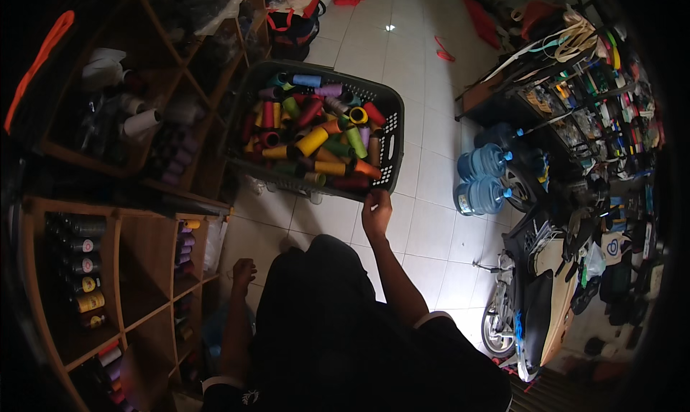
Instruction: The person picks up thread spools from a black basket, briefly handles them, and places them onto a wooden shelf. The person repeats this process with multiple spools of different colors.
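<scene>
A dark plastic basket with perforated sides stands ahead of me, heaped with thread cones in yellow, red, green, purple, blue and orange. At its near right corner is my right hand, fingers bent and pressed together at the rim, seemingly gripping it. My left hand hangs low, apart from the basket and close to the wooden shelf. Its fingers are curled closed; dim light hides whether anything is inside them. What the basket rests on is mostly hidden beneath it.
Along the left, wooden cubbies hold dark and coloured thread cones and white cones. Blue water jugs stand on the tiled floor to the right, near a parked motorcycle. A crowded rack lies beyond. Bags sit behind the basket.
</scene>
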`<action>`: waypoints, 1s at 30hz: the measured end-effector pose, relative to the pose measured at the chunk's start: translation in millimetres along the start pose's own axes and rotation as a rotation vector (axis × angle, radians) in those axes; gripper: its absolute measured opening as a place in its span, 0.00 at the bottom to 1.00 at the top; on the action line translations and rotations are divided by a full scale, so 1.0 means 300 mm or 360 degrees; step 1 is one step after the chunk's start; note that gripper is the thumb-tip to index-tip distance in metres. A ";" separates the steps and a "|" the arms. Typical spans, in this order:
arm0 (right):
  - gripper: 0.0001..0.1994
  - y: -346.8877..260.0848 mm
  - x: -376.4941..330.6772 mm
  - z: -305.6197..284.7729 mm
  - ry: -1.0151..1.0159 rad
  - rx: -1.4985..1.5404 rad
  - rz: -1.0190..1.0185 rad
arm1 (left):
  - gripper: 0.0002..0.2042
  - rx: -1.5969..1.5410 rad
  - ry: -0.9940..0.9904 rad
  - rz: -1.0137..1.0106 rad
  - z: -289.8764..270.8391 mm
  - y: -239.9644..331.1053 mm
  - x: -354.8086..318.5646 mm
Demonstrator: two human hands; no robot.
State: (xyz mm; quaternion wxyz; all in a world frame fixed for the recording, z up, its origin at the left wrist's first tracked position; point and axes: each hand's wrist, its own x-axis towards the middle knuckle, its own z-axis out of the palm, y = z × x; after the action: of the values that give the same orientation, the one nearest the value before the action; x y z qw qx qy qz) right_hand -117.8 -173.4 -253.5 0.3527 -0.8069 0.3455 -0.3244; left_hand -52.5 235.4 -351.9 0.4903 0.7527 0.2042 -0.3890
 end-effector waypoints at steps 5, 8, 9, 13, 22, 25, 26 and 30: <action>0.07 0.063 0.232 0.120 -0.0123 -0.0212 -0.0116 | 0.16 -0.0087 0.0138 -0.0261 0.010 -0.078 -0.088; 0.10 0.107 0.375 0.170 -0.0192 -0.0330 -0.0126 | 0.10 -0.0586 0.0266 -0.0504 0.001 -0.260 -0.171; 0.11 0.140 0.431 0.191 -0.0193 -0.0369 -0.0191 | 0.09 -0.0690 0.0304 -0.0614 0.008 -0.297 -0.206; 0.14 0.217 0.607 0.271 -0.0332 -0.0436 -0.0193 | 0.08 -0.0755 0.0476 -0.0773 0.119 -0.373 -0.385; 0.12 0.302 0.760 0.359 -0.0828 -0.0339 -0.0135 | 0.12 -0.0602 0.0394 -0.0809 0.389 -0.213 -0.405; 0.11 0.370 0.781 0.368 -0.0830 -0.0401 -0.0262 | 0.06 -0.0778 0.0452 -0.0739 0.409 -0.122 -0.304; 0.11 0.378 0.794 0.366 -0.0878 -0.0309 -0.0221 | 0.05 -0.0822 0.0496 -0.0654 0.412 -0.047 -0.284; 0.10 0.356 0.814 0.273 -0.0835 -0.0050 -0.0091 | 0.06 -0.0371 0.0575 0.0020 0.363 0.195 -0.176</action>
State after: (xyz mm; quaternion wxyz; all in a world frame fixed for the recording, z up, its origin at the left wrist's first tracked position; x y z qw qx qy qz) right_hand 44.4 -391.8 -314.3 0.4083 -0.8782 0.2244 -0.1083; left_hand -86.6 116.3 -300.3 0.5318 0.7497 0.3278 -0.2184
